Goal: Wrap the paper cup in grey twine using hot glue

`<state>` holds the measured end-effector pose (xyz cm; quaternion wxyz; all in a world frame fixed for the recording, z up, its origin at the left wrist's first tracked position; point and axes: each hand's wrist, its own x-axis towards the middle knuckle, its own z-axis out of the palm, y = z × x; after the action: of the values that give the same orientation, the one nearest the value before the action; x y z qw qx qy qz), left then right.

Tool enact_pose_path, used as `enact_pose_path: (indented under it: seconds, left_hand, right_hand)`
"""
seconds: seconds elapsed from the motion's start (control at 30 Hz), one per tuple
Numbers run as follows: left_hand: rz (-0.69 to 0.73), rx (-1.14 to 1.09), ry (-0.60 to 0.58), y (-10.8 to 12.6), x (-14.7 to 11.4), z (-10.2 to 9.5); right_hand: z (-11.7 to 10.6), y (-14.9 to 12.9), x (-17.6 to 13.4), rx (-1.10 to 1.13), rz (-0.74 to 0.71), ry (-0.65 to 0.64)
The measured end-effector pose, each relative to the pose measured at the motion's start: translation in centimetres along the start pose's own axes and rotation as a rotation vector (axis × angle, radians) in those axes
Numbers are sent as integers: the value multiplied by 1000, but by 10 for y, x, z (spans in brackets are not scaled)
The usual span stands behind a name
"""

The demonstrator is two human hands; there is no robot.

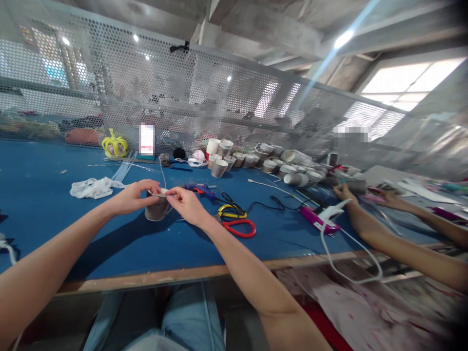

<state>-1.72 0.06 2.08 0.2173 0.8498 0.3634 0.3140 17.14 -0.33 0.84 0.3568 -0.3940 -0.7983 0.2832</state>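
A small grey cup [156, 210] with a pale rim stands on the blue table in front of me. My left hand [137, 196] is closed at the left of its rim, fingertips pinching a thin cord. From the right, my right hand [188, 205] pinches the same cord [160, 195], which lies across the near side of the rim. A strand runs from the cup back to a small grey yarn ball [164, 159]. Just right of my right hand lie scissors [239, 228] with red handles and a blue glue gun [203, 190]. My fingers partly hide the rim.
White cloth [95, 187] lies to the left. Several similar cups [219, 167] line the perforated metal screen [241, 102]. A yellow woven piece [114, 145] and a lit phone [146, 140] stand behind. At right, a co-worker's hands [345, 195] work near a purple power strip [318, 220].
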Motion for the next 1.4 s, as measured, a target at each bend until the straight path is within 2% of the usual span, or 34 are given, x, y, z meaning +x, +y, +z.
enact_pose_path:
  seconds: [0.6,0.7,0.77,0.97,1.17,1.4]
  left_hand:
    - [-8,-74,-6,1,-1,-2]
    - [-45,-94,1,-2,-1,-5]
    - [-73,-119,9,-5,-1,-7]
    - [-110,-273,34,-11,-1,-5]
    - [-141,-410,53,-17,0,3]
    - [-221,-473,36,-23,0,0]
  right_hand:
    - [2,-3,-4,-32,-24,48]
    - [4,-8,-10,4,28,56]
    - [3,-11,-15,33,59,20]
    - [-5,-18,-21,43,108,-263]
    - [-13,-18,-20,-42,41,-295]
    - [-13,-17,-19,-47,85,-295]
